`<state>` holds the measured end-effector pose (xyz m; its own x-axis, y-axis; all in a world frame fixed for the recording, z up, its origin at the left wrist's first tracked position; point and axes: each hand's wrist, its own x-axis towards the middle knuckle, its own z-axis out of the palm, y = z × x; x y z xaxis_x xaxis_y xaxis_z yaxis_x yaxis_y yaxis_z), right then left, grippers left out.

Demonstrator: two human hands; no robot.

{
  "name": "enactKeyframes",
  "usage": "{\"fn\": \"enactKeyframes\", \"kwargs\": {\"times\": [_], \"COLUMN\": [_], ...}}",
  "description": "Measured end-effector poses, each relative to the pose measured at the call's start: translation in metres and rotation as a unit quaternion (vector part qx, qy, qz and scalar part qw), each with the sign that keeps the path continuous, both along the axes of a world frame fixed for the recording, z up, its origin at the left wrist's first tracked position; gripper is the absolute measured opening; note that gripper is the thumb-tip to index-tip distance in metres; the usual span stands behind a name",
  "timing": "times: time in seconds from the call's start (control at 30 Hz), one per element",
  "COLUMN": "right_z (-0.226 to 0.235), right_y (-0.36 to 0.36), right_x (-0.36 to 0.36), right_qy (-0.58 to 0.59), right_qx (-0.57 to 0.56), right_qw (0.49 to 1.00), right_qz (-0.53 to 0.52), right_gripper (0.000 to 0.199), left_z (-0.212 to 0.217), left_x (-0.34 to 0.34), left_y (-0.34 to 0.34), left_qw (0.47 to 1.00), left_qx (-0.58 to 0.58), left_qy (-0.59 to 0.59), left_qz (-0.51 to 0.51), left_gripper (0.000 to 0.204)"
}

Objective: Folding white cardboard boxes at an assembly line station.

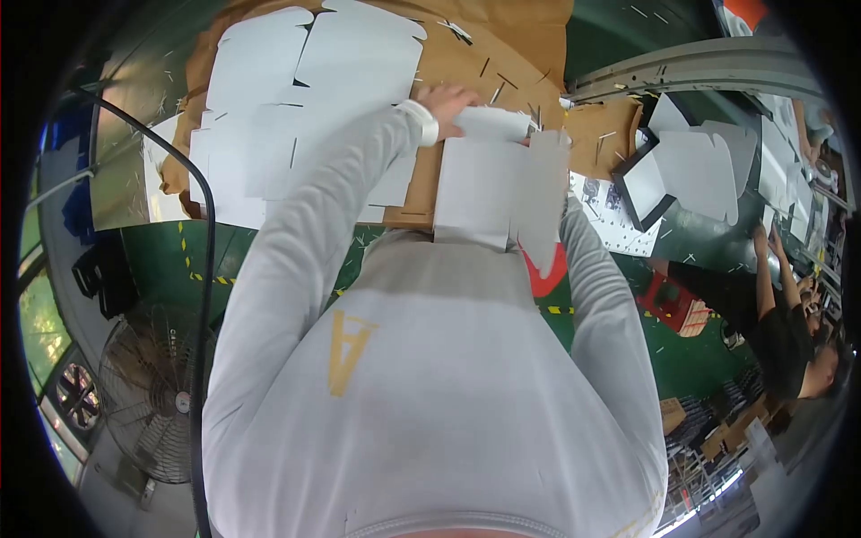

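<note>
My left hand reaches forward in a white sleeve and grips the far edge of a white die-cut box blank. The blank is held flat in front of my chest, over a brown cardboard sheet. My right forearm comes up from the right and goes behind the blank. The blank hides that hand. To the left of my left hand, a spread of white flat blanks lies on the brown sheet.
More white blanks and a black-edged piece lie at the right, below a grey metal rail. Another person in black works at the far right. A floor fan and a black cable are at the left.
</note>
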<state>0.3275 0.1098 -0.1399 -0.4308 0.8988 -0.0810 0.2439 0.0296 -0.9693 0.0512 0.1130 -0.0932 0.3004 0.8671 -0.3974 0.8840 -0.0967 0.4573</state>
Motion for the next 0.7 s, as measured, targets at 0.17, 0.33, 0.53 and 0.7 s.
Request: {"fn": "enactKeyframes", "kwargs": {"times": [0.17, 0.33, 0.53, 0.7], "right_z": [-0.047, -0.090, -0.016, -0.006], "right_y": [-0.011, -0.011, -0.010, -0.015], "right_x": [0.012, 0.016, -0.008, -0.003], "right_qy": [0.008, -0.117, -0.251, -0.168], "right_qx": [-0.117, -0.002, -0.005, -0.052], "right_qw": [0.988, 0.991, 0.968, 0.983], "right_qz": [-0.099, -0.064, -0.018, -0.051], "right_gripper": [0.027, 0.027, 0.030, 0.031], "left_z": [-0.023, -0.011, -0.048, -0.040], "left_x": [0.015, 0.021, 0.059, 0.051], "left_y": [-0.049, -0.005, -0.015, -0.025], "left_qw": [0.930, 0.970, 0.960, 0.909], "left_qx": [0.264, 0.039, 0.161, 0.362], "left_qy": [-0.040, -0.222, 0.055, 0.080], "left_qz": [-0.253, -0.093, -0.223, -0.190], "left_gripper": [0.018, 0.029, 0.023, 0.025]}}
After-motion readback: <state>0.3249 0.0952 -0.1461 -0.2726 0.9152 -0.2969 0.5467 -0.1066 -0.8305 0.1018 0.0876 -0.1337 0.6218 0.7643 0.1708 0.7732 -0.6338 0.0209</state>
